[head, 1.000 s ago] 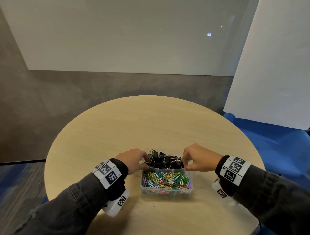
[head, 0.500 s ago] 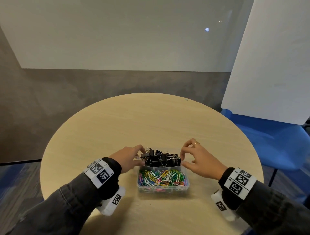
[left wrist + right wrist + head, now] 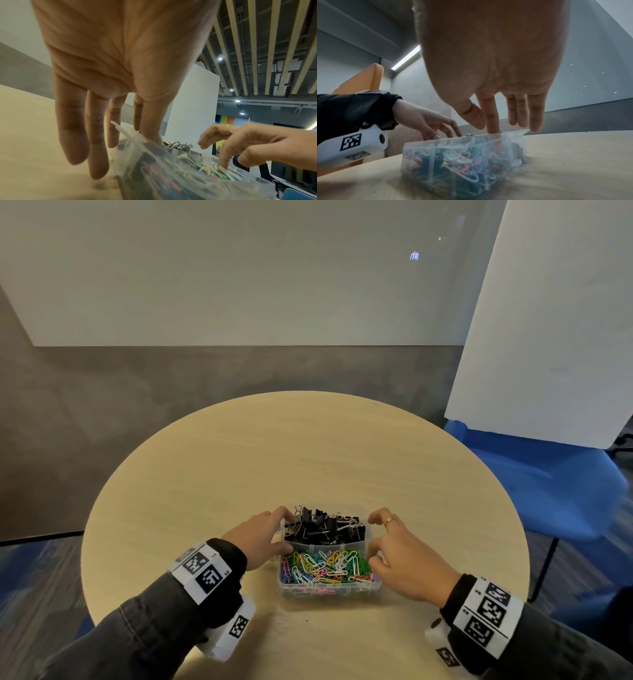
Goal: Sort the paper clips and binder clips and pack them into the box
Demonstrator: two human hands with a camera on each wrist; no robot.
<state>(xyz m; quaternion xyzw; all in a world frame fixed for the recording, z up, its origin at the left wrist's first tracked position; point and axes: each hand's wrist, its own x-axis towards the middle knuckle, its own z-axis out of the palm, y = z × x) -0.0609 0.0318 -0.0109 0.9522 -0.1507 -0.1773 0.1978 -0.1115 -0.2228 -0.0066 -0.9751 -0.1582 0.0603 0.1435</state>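
Note:
A clear plastic box point(image 3: 330, 589) sits on the round wooden table near me. Black binder clips point(image 3: 323, 527) fill its far compartment and coloured paper clips point(image 3: 327, 566) its near one. My left hand point(image 3: 279, 530) rests against the box's left wall. In the left wrist view its fingers point(image 3: 96, 148) hang nearly straight outside the wall, with the thumb at the rim. My right hand point(image 3: 375, 541) hovers over the right wall with its fingers loosely spread. In the right wrist view its index finger point(image 3: 493, 125) dips over the box point(image 3: 453, 155) rim among the paper clips. Neither hand holds a clip.
The bare table top point(image 3: 301, 457) stretches beyond the box to a rounded far edge. A blue chair point(image 3: 555, 484) stands off the table's right side below a white panel point(image 3: 555, 330). Grey wall and carpet lie beyond.
Both hands have loosened from curled grips at the box's far corners. The right hand drew back toward me along the right wall and spread its fingers.

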